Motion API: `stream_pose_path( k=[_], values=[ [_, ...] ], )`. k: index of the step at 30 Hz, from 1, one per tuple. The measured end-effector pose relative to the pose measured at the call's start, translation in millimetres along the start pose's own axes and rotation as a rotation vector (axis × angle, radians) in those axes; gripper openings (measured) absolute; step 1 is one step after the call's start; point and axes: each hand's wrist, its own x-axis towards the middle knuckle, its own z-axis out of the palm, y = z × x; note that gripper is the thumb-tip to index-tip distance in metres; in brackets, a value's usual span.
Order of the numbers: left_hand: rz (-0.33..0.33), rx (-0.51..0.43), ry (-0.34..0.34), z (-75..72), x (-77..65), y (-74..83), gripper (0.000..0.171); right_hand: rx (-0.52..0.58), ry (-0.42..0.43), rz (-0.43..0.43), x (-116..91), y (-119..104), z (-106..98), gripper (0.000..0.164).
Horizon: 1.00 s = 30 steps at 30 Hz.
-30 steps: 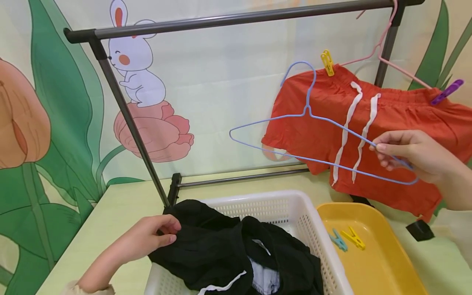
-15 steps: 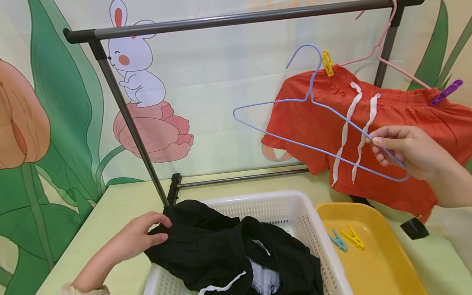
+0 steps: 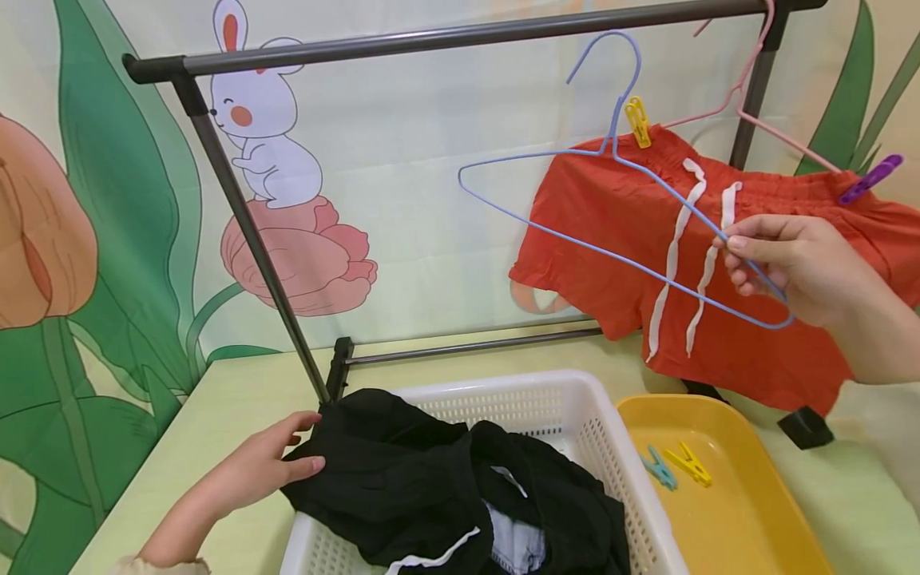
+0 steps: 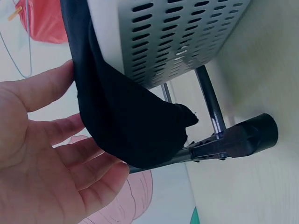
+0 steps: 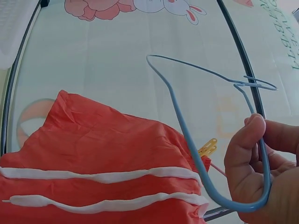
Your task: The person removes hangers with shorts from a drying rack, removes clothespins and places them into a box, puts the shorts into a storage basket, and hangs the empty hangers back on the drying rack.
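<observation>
My right hand (image 3: 798, 271) pinches a blue wire hanger (image 3: 575, 247) by its right arm, thumb against fingers. The hanger is bare, its hook (image 3: 611, 48) up close below the rack's top bar. Behind it hang red shorts (image 3: 618, 239) with white drawstrings, clipped to a pink hanger (image 3: 740, 88) by a yellow peg (image 3: 637, 122) and a purple peg (image 3: 871, 180). My left hand (image 3: 251, 471) rests at the left edge of a black garment (image 3: 402, 471) heaped in the white basket (image 3: 582, 383). In the left wrist view its fingers lie loosely spread at the cloth (image 4: 126, 121).
A dark metal rack (image 3: 460, 36) spans the back, its left leg (image 3: 251, 231) standing behind the basket. Right of the basket is a yellow tray (image 3: 747, 495) with a teal peg (image 3: 659, 469) and a yellow peg (image 3: 688, 463). Light blue fabric (image 3: 513, 543) shows inside the black garment.
My right hand has lifted the blue hanger, bringing its hook up toward the top bar. My left hand has shifted slightly left and its fingers have loosened at the black garment.
</observation>
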Motion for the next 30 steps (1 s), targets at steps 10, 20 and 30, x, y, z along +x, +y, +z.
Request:
stream_pose_path(
  k=[10, 20, 30],
  values=[
    [-0.11, -0.08, -0.041, 6.5, -1.2, -10.6, 0.073, 0.03, 0.034, -0.045, 5, -14, 7, 0.007],
    [-0.173, -0.103, -0.053, 12.4, 0.2, -23.1, 0.069, 0.061, 0.036, -0.071, 9, -26, 17, 0.01],
    [-0.198, -0.258, -0.084, 18.7, 2.1, -34.0, 0.068, 0.093, 0.007, -0.029, 19, -35, 26, 0.011]
  ],
)
